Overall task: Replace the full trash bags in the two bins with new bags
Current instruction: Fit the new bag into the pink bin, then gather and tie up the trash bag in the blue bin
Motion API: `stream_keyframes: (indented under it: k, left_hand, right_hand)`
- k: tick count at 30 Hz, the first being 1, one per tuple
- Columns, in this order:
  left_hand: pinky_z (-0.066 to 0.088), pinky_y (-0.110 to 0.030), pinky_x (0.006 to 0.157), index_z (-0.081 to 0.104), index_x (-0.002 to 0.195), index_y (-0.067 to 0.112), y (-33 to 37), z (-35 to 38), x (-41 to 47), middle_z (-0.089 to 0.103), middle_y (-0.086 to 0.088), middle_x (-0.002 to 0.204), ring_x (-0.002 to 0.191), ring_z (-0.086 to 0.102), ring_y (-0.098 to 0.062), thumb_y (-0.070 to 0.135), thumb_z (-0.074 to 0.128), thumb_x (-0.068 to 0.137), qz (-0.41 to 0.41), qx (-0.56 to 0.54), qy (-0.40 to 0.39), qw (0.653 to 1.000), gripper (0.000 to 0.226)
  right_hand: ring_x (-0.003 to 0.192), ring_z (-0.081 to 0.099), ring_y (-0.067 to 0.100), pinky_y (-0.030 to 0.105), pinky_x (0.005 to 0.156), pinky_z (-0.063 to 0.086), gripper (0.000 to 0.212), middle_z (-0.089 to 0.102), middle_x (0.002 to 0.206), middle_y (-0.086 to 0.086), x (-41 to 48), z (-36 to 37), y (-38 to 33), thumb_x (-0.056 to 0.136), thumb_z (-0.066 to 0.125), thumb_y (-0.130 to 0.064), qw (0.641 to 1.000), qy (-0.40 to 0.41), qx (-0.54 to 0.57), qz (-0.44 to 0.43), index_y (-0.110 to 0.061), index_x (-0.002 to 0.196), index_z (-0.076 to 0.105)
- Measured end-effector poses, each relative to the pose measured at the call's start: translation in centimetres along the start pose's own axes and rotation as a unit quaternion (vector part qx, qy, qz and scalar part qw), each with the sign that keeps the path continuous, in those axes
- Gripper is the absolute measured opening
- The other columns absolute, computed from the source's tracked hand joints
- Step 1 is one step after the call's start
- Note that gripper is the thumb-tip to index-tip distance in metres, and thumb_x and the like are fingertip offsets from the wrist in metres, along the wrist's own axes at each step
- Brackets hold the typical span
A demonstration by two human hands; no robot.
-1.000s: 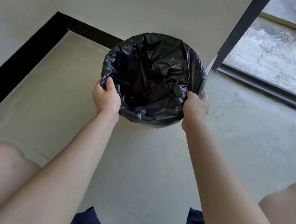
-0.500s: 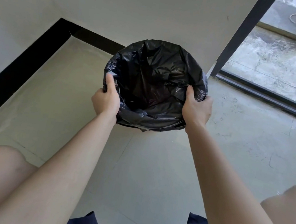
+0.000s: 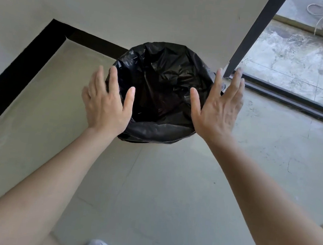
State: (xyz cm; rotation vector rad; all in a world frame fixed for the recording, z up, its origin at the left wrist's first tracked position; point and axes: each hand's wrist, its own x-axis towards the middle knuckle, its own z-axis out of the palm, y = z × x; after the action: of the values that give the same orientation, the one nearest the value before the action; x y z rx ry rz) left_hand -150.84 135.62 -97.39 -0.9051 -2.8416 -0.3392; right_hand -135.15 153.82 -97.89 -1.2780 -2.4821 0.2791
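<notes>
— Where are your hands?
— Your left hand (image 3: 105, 102) and right hand (image 3: 217, 111) sit either side of the black bag (image 3: 162, 77), fingers straight and spread, gripping nothing; whether they touch it, I cannot tell (the left is blurred).
— And the bag?
— Open-mouthed, folded over the rim of its bin, which it hides; it stands on the floor (image 3: 157, 193) in the wall corner, beside the dark door frame (image 3: 250, 35).
</notes>
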Motion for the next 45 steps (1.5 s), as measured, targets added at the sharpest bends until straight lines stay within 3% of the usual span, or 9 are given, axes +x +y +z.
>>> stream_keyframes:
  k: [8, 16, 23, 29, 36, 39, 45]
  left_hand:
    - [0.023, -0.062, 0.111, 0.023, 0.153, 0.011, 1.9, -12.2, -0.9, 0.017, -0.021, 0.16, 0.147, 0.018, -0.038, 0.05, 0.03, 0.101, 0.098, 0.062, -0.078, 0.99, 0.065]
    - [0.016, -0.062, 0.116, 0.021, 0.155, 0.013, 7.2, -34.7, -0.7, 0.008, -0.021, 0.162, 0.149, 0.009, -0.038, 0.051, 0.033, 0.101, 0.132, 0.057, -0.058, 0.988, 0.067]
    - [0.014, -0.061, 0.115, 0.021, 0.155, 0.014, 9.5, -55.7, -2.1, 0.01, -0.019, 0.163, 0.149, 0.01, -0.037, 0.054, 0.025, 0.1, 0.075, 0.052, -0.031, 0.995, 0.068]
    - [0.017, -0.062, 0.115, 0.022, 0.154, 0.012, 7.6, -68.1, -10.1, 0.012, -0.02, 0.162, 0.149, 0.013, -0.037, 0.056, 0.017, 0.1, -0.045, 0.089, -0.004, 0.995, 0.07]
    - [0.015, -0.062, 0.116, 0.019, 0.155, 0.012, -0.2, -83.4, -28.5, 0.008, -0.021, 0.162, 0.149, 0.009, -0.039, 0.053, 0.022, 0.101, -0.233, 0.192, 0.065, 0.951, 0.068]
    - [0.011, -0.061, 0.118, 0.015, 0.156, 0.012, -3.0, -91.6, -39.1, 0.007, -0.021, 0.162, 0.15, 0.006, -0.038, 0.053, 0.021, 0.101, -0.349, 0.235, 0.122, 0.899, 0.069]
    - [0.013, -0.061, 0.117, 0.016, 0.156, 0.011, -2.8, -104.5, -63.2, 0.008, -0.022, 0.162, 0.15, 0.006, -0.038, 0.054, 0.02, 0.101, -0.517, 0.3, 0.197, 0.777, 0.069]
  right_hand:
    - [0.151, 0.009, 0.041, 0.054, 0.121, 0.015, 0.069, 0.011, 0.165, 0.02, -0.8, -11.2, -2.4, 0.1, 0.037, -0.054, 0.992, -0.078, -0.035, -0.095, -0.013, 0.155, 0.028]
    - [0.152, 0.009, 0.039, 0.051, 0.123, 0.01, 0.069, 0.013, 0.165, 0.019, 0.5, -34.2, -7.2, 0.101, 0.034, -0.051, 0.992, -0.051, -0.013, -0.111, -0.013, 0.157, 0.021]
    - [0.153, 0.004, 0.037, 0.051, 0.124, 0.007, 0.072, 0.007, 0.166, 0.017, 0.9, -53.9, -12.2, 0.101, 0.034, -0.052, 0.986, -0.049, -0.013, -0.156, -0.014, 0.159, 0.014]
    - [0.153, 0.005, 0.037, 0.051, 0.124, 0.008, 0.072, 0.008, 0.165, 0.019, -2.2, -62.9, -18.0, 0.102, 0.034, -0.053, 0.964, -0.066, 0.031, -0.256, -0.014, 0.159, 0.013]
    - [0.153, 0.006, 0.038, 0.052, 0.123, 0.011, 0.073, 0.004, 0.165, 0.02, -13.6, -68.9, -32.7, 0.102, 0.029, -0.054, 0.861, -0.123, 0.119, -0.479, -0.013, 0.159, 0.008]
    - [0.153, 0.006, 0.037, 0.051, 0.123, 0.01, 0.075, 0.004, 0.166, 0.018, -22.1, -73.6, -39.6, 0.101, 0.028, -0.057, 0.796, -0.133, 0.165, -0.566, -0.014, 0.159, 0.007]
    - [0.151, 0.015, 0.039, 0.053, 0.12, 0.015, 0.075, 0.012, 0.164, 0.02, -44.8, -84.7, -48.7, 0.1, 0.034, -0.057, 0.625, -0.117, 0.272, -0.722, -0.013, 0.158, 0.015]
